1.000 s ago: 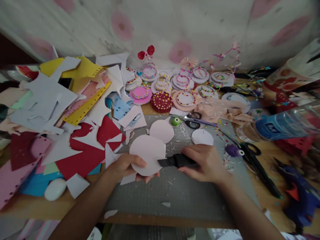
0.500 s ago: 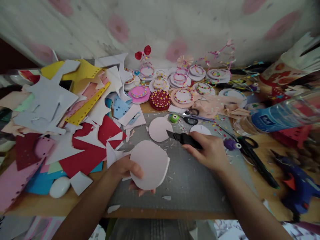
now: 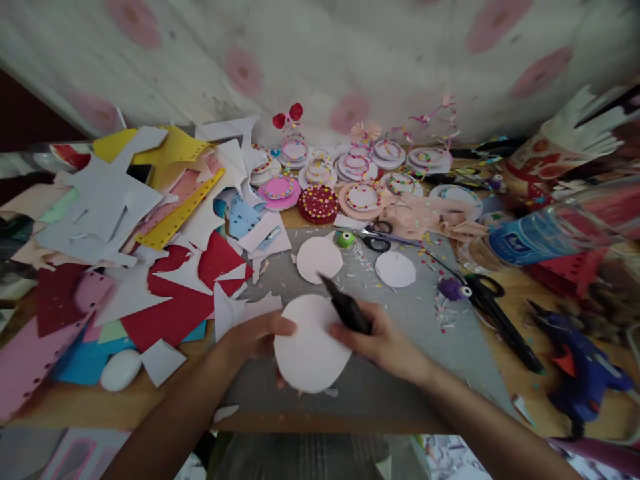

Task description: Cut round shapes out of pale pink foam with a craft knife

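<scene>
My left hand grips a white foam-paper disc by its left edge, thumb on top and fingers beneath. My right hand is closed round a black utility knife, its blade pointing up and left above the disc. The right thumb touches or lies just over the disc's right side. Beyond the disc, a smaller pale disc lies on the grey cutting mat, and another white disc lies to its right.
Paper offcuts pile up on the left. Small decorated discs line the back. Scissors, a purple bead, a black-handled tool, a blue glue gun and a lying bottle are on the right.
My right hand has moved down and left with the knife, coming to the held disc. The disc has shifted slightly right and down. The white disc on the right is now uncovered.
</scene>
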Demonstrator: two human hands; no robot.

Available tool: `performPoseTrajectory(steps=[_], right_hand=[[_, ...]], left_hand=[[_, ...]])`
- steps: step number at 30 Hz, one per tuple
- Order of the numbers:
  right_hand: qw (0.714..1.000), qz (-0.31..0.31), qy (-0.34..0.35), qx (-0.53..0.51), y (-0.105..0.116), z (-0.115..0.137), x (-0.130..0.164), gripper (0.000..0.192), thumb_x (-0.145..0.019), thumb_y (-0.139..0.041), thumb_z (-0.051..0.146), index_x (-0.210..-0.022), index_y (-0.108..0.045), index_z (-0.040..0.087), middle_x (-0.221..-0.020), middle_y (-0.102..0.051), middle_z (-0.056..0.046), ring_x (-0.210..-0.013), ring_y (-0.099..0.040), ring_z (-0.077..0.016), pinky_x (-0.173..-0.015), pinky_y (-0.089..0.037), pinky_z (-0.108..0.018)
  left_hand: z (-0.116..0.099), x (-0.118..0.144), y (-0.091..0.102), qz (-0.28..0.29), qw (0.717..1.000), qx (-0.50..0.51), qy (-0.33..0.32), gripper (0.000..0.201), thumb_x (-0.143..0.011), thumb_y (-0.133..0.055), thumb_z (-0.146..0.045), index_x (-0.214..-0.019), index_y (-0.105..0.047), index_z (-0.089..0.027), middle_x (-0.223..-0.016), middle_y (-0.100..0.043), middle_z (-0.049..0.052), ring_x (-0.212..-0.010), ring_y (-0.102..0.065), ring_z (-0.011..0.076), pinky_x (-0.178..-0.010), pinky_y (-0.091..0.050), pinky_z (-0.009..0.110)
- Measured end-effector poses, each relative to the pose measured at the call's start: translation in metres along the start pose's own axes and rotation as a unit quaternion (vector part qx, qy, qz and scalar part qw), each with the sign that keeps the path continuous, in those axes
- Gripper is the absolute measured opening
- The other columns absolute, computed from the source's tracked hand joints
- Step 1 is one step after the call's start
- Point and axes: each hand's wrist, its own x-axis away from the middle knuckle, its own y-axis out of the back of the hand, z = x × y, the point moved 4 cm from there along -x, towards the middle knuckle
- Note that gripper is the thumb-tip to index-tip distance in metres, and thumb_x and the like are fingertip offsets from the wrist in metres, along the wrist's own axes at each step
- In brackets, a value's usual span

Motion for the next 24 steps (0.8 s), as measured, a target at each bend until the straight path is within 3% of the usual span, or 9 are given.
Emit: performPoseTrajectory(steps=[3, 5, 7, 10, 14, 18, 20, 21, 24], right_hand=[[0.993, -0.073, -0.040, -0.084, 0.005, -0.007, -0.004, 0.041, -0.077, -0.064, 0.058, -0.084, -0.050, 0.020, -0.049, -0.038, 0.010, -0.039, -0.029, -0.0060, -0.036, -0.021, -0.020], [0.990, -0.088, -0.046, -0.102, 0.007, -0.007, -0.005, 0.043, -0.075, -0.065, 0.060, -0.084, -0.048, 0.021, -0.046, -0.040, 0.011, -0.036, -0.030, -0.0056, -0.034, -0.020, -0.019], [0.989, -0.089, -0.037, -0.116, 0.008, -0.005, -0.006, 0.044, -0.074, -0.067, 0.059, -0.084, -0.048, 0.021, -0.047, -0.044, 0.010, -0.036, -0.033, -0.0055, -0.033, -0.022, -0.018], [0.983, -0.096, -0.031, -0.155, 0.007, -0.002, -0.006, 0.045, -0.072, -0.070, 0.056, -0.089, -0.049, 0.021, -0.047, -0.046, 0.010, -0.036, -0.033, -0.0053, -0.034, -0.023, -0.017], [0.977, -0.141, -0.012, -0.157, 0.007, -0.002, -0.007, 0.044, -0.075, -0.068, 0.055, -0.092, -0.046, 0.021, -0.049, -0.048, 0.010, -0.036, -0.033, -0.0058, -0.036, -0.024, -0.018], [0.990, -0.128, 0.060, -0.019, 0.016, 0.002, -0.007, 0.039, -0.083, -0.056, 0.059, -0.089, -0.049, 0.021, -0.056, -0.049, 0.006, -0.041, -0.039, -0.0089, -0.040, -0.029, -0.022], [0.975, -0.135, 0.135, 0.117, 0.027, 0.008, -0.004, 0.039, -0.088, -0.048, 0.059, -0.088, -0.053, 0.020, -0.061, -0.052, 0.002, -0.048, -0.046, -0.0120, -0.045, -0.033, -0.024], [0.953, -0.147, 0.173, 0.202, 0.033, 0.012, -0.001, 0.039, -0.090, -0.046, 0.058, -0.087, -0.055, 0.019, -0.061, -0.054, 0.001, -0.051, -0.049, -0.0136, -0.047, -0.033, -0.025], [0.847, -0.180, 0.260, 0.428, 0.043, 0.021, 0.004, 0.039, -0.091, -0.046, 0.054, -0.084, -0.058, 0.017, -0.058, -0.055, -0.001, -0.051, -0.052, -0.0162, -0.049, -0.031, -0.026]], left_hand=[[-0.007, -0.007, -0.004, -0.034, 0.996, -0.010, -0.081, 0.065, -0.060, -0.071, -0.067, -0.082, -0.068, -0.007, -0.061, -0.069, 0.011, -0.039, -0.055, 0.0131, -0.038, -0.043, 0.023], [-0.012, -0.009, -0.004, -0.113, 0.987, -0.042, -0.103, 0.053, -0.061, -0.076, -0.057, -0.079, -0.066, -0.009, -0.056, -0.066, 0.006, -0.036, -0.051, 0.0103, -0.036, -0.040, 0.020], [-0.012, -0.008, -0.004, -0.165, 0.981, -0.058, -0.086, 0.043, -0.061, -0.077, -0.046, -0.082, -0.065, -0.010, -0.052, -0.063, 0.003, -0.035, -0.050, 0.0095, -0.032, -0.035, 0.017], [-0.010, -0.009, -0.004, -0.177, 0.981, -0.041, -0.073, 0.041, -0.058, -0.076, -0.038, -0.086, -0.066, -0.009, -0.051, -0.062, 0.002, -0.034, -0.049, 0.0101, -0.029, -0.030, 0.017], [-0.007, -0.016, -0.006, -0.194, 0.972, -0.032, -0.127, 0.046, -0.068, -0.070, -0.051, -0.083, -0.067, -0.008, -0.051, -0.060, 0.003, -0.034, -0.044, 0.0076, -0.033, -0.032, 0.019], [-0.002, -0.019, -0.012, -0.175, 0.978, -0.047, -0.106, 0.051, -0.072, -0.069, -0.056, -0.072, -0.070, -0.005, -0.051, -0.059, 0.006, -0.036, -0.045, 0.0075, -0.034, -0.029, 0.020], [-0.003, -0.016, -0.009, -0.197, 0.975, -0.027, -0.101, 0.051, -0.072, -0.069, -0.056, -0.066, -0.070, -0.006, -0.048, -0.058, 0.006, -0.036, -0.043, 0.0073, -0.033, -0.024, 0.020], [-0.005, -0.013, -0.006, -0.215, 0.971, -0.013, -0.105, 0.049, -0.071, -0.069, -0.056, -0.064, -0.069, -0.007, -0.048, -0.059, 0.006, -0.036, -0.043, 0.0074, -0.033, -0.023, 0.019], [-0.011, -0.005, 0.003, -0.251, 0.960, 0.014, -0.122, 0.046, -0.067, -0.069, -0.055, -0.062, -0.068, -0.009, -0.051, -0.061, 0.007, -0.039, -0.044, 0.0075, -0.035, -0.023, 0.019]])
